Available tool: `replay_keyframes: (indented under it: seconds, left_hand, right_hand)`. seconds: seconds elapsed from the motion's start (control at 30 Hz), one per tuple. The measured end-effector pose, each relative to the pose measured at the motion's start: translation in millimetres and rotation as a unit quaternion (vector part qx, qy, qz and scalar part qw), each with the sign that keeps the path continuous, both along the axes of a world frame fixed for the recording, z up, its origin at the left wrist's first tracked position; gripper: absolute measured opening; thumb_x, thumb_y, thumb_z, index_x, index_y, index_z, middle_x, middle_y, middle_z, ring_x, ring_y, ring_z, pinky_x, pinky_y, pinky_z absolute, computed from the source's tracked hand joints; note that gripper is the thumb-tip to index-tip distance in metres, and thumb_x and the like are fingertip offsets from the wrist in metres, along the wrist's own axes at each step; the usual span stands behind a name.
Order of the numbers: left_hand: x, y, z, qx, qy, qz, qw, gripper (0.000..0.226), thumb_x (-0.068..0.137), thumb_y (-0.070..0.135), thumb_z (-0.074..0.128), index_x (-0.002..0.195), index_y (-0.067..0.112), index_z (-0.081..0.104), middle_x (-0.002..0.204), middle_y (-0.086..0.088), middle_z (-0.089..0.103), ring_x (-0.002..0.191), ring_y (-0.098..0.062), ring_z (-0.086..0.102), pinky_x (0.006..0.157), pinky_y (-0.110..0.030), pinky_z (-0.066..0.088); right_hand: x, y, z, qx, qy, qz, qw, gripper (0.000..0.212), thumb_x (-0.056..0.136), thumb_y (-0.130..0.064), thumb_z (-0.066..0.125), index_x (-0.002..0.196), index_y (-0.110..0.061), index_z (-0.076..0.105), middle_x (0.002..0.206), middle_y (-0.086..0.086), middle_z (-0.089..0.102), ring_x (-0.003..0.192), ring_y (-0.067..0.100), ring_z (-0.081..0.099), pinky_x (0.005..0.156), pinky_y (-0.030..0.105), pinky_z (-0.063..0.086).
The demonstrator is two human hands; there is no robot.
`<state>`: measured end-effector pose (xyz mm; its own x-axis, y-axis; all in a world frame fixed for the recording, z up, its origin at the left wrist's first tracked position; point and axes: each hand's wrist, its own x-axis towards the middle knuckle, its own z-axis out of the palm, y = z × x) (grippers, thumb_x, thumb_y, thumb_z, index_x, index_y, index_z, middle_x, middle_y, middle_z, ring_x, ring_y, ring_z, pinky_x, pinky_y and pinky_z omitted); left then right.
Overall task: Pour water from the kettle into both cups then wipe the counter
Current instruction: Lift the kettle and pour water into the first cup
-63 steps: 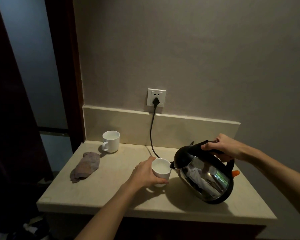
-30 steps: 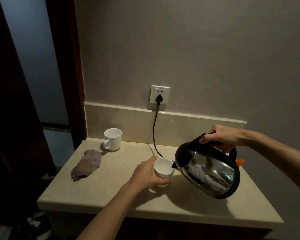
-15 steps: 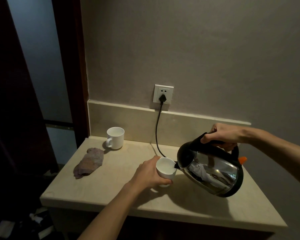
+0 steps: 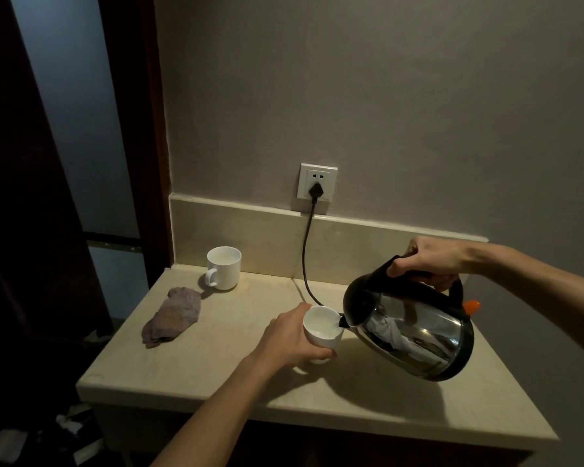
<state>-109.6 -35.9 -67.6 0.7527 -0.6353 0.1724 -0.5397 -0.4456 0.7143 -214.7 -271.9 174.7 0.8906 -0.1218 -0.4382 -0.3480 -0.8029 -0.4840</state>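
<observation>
Head view, near to far: counter front edge is bare. Left hand wraps the near cup, fingers curled round its wall, steadying it mid-counter. Right hand grips the black handle of the kettle, fingers clamped tight, kettle tilted with spout touching or just over the cup's rim; stream itself too small to confirm. Judgement: first pour is under way. To do it well, keep the spout over the cup's mouth, tilt slowly, stop short of the rim, then level the kettle before pulling away to avoid drips. Cloth lies near the left edge. Second cup stands at the back left corner, well apart. Cord runs to the wall socket.
</observation>
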Motion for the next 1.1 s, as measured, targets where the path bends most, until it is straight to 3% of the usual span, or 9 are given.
replay_keyframes:
  seconds: [0.4, 0.53, 0.83, 1.1]
  left_hand:
    - [-0.9, 1.5, 0.1, -0.007, -0.005, -0.002, 1.0, 0.091, 0.057, 0.074, 0.085, 0.133, 0.041, 0.047, 0.122, 0.017, 0.061, 0.104, -0.007, 0.057, 0.077, -0.017, 0.049]
    - [-1.3, 1.4, 1.4, -0.006, -0.003, -0.001, 1.0, 0.091, 0.058, 0.071, 0.086, 0.134, 0.04, 0.047, 0.122, 0.016, 0.061, 0.103, -0.008, 0.057, 0.071, -0.012, 0.042]
    - [-0.2, -1.0, -1.8, -0.003, 0.001, 0.001, 1.0, 0.093, 0.058, 0.072, 0.086, 0.135, 0.04, 0.046, 0.126, 0.015, 0.061, 0.105, -0.008, 0.058, 0.084, -0.022, 0.053]
    - [-1.3, -0.9, -0.5, -0.006, 0.002, 0.002, 1.0, 0.092, 0.058, 0.072, 0.086, 0.135, 0.04, 0.046, 0.125, 0.015, 0.061, 0.104, -0.007, 0.058, 0.079, -0.017, 0.048]
  right_hand:
    - [3.0, 1.6, 2.5, -0.004, 0.007, 0.005, 1.0, 0.039, 0.093, -0.039, 0.062, 0.066, -0.012, 0.068, 0.049, -0.002, 0.045, 0.039, 0.011, 0.038, 0.04, 0.02, 0.032]
    - [4.3, 3.1, 3.9, -0.011, 0.011, 0.002, 1.0, 0.039, 0.093, -0.039, 0.062, 0.065, -0.012, 0.068, 0.049, -0.002, 0.045, 0.039, 0.011, 0.038, 0.04, 0.02, 0.032]
    - [8.2, 9.1, 8.4, -0.027, 0.019, 0.003, 0.999, 0.038, 0.091, -0.042, 0.063, 0.071, -0.01, 0.068, 0.049, -0.003, 0.046, 0.04, 0.011, 0.039, 0.041, 0.021, 0.032]
    - [11.2, 10.8, 9.2, -0.04, 0.022, 0.0, 0.999, 0.038, 0.086, -0.047, 0.065, 0.071, -0.012, 0.069, 0.051, -0.002, 0.048, 0.042, 0.012, 0.04, 0.043, 0.022, 0.033]
